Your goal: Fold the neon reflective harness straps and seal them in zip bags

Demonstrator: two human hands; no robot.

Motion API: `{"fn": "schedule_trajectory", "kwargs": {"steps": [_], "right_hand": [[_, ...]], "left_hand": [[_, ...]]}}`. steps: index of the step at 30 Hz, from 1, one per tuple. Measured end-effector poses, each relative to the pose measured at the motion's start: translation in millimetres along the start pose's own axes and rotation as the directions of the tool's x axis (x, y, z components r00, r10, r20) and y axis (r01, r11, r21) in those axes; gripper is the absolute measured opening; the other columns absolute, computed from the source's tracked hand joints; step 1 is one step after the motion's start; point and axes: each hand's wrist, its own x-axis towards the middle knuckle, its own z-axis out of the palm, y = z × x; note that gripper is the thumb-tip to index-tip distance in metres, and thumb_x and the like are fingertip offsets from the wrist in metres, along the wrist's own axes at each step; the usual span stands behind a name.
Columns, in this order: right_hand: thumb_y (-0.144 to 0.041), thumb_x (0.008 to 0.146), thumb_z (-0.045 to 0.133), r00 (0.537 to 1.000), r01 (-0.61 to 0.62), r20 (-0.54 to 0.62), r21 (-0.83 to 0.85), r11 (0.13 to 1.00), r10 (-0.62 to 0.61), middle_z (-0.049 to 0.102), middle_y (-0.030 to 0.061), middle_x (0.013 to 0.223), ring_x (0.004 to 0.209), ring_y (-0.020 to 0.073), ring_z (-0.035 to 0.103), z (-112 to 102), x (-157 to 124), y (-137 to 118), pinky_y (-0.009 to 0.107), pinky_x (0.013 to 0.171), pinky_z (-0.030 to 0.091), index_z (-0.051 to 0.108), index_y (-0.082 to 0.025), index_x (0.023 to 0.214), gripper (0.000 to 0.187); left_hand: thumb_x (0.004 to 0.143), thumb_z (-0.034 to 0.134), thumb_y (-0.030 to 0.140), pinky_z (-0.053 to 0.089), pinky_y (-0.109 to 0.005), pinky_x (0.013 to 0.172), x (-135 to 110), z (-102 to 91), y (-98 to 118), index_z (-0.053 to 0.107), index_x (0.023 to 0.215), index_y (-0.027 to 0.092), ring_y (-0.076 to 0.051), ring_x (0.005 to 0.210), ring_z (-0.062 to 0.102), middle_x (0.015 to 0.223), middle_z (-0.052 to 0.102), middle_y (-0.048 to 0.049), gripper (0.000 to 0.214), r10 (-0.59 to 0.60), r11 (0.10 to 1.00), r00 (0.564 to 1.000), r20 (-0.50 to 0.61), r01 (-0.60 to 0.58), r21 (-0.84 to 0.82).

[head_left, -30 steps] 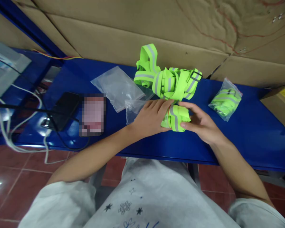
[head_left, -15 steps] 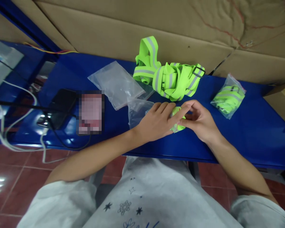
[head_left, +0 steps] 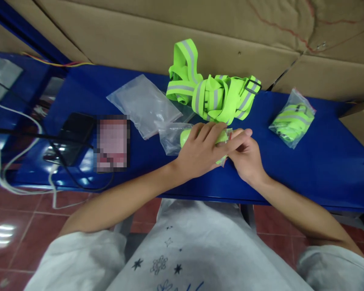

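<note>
A clear zip bag (head_left: pixel 170 138) lies at the front of the blue table with a folded neon-green reflective strap (head_left: pixel 185 136) inside. My left hand (head_left: pixel 202 151) lies over this bag, its fingers curled across the strap and its thumb side reaching toward the right hand. At the bag's red-lined mouth, my right hand (head_left: pixel 247 157) has its fingers pinched together; its fingertips are partly hidden by the left hand. Behind both hands is a heap of neon-green reflective straps (head_left: pixel 218 99) with black buckles. Flat clear bags (head_left: pixel 144 107) lie to the left of it.
A bagged green strap (head_left: pixel 293 119) sits on the right of the blue table (head_left: pixel 318 169). To the left are a black device (head_left: pixel 75 137), a blurred-out item (head_left: pixel 112 143) and white cables (head_left: pixel 6 178). Cardboard (head_left: pixel 157 36) lines the back; a box (head_left: pixel 362 125) stands far right.
Green strap now shows left of my left hand, further inside the bag. My right hand has shifted slightly left, closer to the left hand.
</note>
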Motion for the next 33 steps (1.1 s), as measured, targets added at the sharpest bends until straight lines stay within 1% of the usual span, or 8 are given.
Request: {"fn": "schedule_trajectory", "kwargs": {"steps": [6, 12, 16, 20, 25, 29, 31, 33], "right_hand": [[-0.047, 0.094, 0.072, 0.948, 0.056, 0.313, 0.016, 0.998, -0.059, 0.071, 0.0028, 0.104, 0.091, 0.0193, 0.072, -20.9, -0.4, -9.7, 0.037, 0.083, 0.063, 0.062, -0.027, 0.102, 0.024], [-0.049, 0.099, 0.066, 0.763, 0.576, 0.516, -0.27, 0.772, -0.389, 0.061, 0.0094, 0.149, 0.139, 0.028, 0.058, -39.2, -7.8, -15.2, 0.047, 0.119, 0.046, 0.059, -0.028, 0.146, 0.052], [-0.067, 0.09, 0.068, 0.67, 0.692, 0.621, -0.321, 0.647, -0.407, 0.075, 0.0135, 0.12, 0.119, 0.0338, 0.067, -21.8, -6.8, -6.8, 0.056, 0.113, 0.045, 0.075, -0.019, 0.113, 0.054], [-0.063, 0.095, 0.065, 0.651, 0.654, 0.689, -0.295, 0.697, -0.32, 0.077, 0.013, 0.101, 0.108, 0.0317, 0.068, -11.7, -3.8, 1.8, 0.05, 0.098, 0.053, 0.077, -0.015, 0.101, 0.05], [-0.035, 0.105, 0.058, 0.656, 0.688, 0.633, -0.277, 0.671, -0.412, 0.078, 0.0116, 0.106, 0.105, 0.0271, 0.07, -33.5, -2.0, -6.4, 0.044, 0.093, 0.055, 0.078, -0.016, 0.105, 0.028], [-0.019, 0.099, 0.068, 0.691, 0.637, 0.499, -0.079, 0.767, -0.523, 0.076, 0.009, 0.124, 0.116, 0.0208, 0.072, -49.0, -0.9, -19.7, 0.034, 0.1, 0.057, 0.077, -0.021, 0.118, 0.022], [-0.015, 0.095, 0.072, 0.708, 0.57, 0.495, 0.022, 0.821, -0.504, 0.077, 0.0084, 0.122, 0.113, 0.0186, 0.074, -48.4, -0.5, -22.0, 0.029, 0.098, 0.059, 0.079, -0.022, 0.116, 0.023], [-0.014, 0.095, 0.072, 0.71, 0.539, 0.505, 0.06, 0.84, -0.492, 0.079, 0.0083, 0.115, 0.107, 0.0171, 0.076, -44.6, 0.0, -20.6, 0.026, 0.093, 0.06, 0.079, -0.02, 0.112, 0.02]], "left_hand": [[0.095, 0.064, 0.037, 0.05, -0.045, 0.103, 0.6, -5.8, -6.1, 0.026, 0.163, 0.025, -0.032, 0.126, 0.062, 0.139, 0.062, -0.0136, 0.079, -0.135, 0.983, 0.99, -0.043, 0.128, -0.13], [0.093, 0.066, 0.047, 0.053, -0.039, 0.095, -1.9, -15.0, -18.1, 0.03, 0.16, 0.019, -0.028, 0.113, 0.066, 0.126, 0.066, -0.012, 0.082, -0.173, 0.977, 0.979, -0.112, 0.155, -0.149], [0.098, 0.058, 0.035, 0.05, -0.04, 0.088, -0.3, -13.7, -10.0, 0.025, 0.165, 0.025, -0.026, 0.104, 0.066, 0.117, 0.068, -0.0083, 0.075, -0.065, 0.997, 0.997, -0.044, 0.063, -0.035], [0.101, 0.05, 0.021, 0.048, -0.043, 0.089, 2.7, -18.1, 5.4, 0.017, 0.168, 0.033, -0.025, 0.096, 0.067, 0.107, 0.068, -0.0067, 0.076, 0.013, 0.997, 0.99, 0.14, -0.024, 0.076], [0.089, 0.079, 0.035, 0.047, -0.049, 0.102, 11.6, -58.5, 1.8, 0.025, 0.166, 0.027, -0.033, 0.121, 0.059, 0.136, 0.059, -0.0138, 0.095, 0.08, 0.977, 0.961, 0.265, -0.023, -0.212], [0.092, 0.075, 0.048, 0.049, -0.038, 0.1, 17.6, -78.7, -23.5, 0.056, 0.147, 0.03, -0.024, 0.115, 0.064, 0.13, 0.065, -0.0077, 0.061, 0.023, 0.75, 0.974, 0.224, 0.131, -0.648], [0.092, 0.073, 0.049, 0.051, -0.035, 0.091, 14.9, -67.9, -33.9, 0.06, 0.143, 0.03, -0.021, 0.107, 0.066, 0.122, 0.066, -0.0078, 0.055, -0.119, 0.529, 0.952, 0.283, 0.302, -0.793], [0.08, 0.085, 0.053, 0.053, -0.036, 0.088, 8.2, -46.7, -38.3, 0.042, 0.156, 0.031, -0.024, 0.111, 0.066, 0.133, 0.062, -0.0118, 0.09, -0.178, 0.19, 0.867, 0.465, 0.494, -0.849]]}}
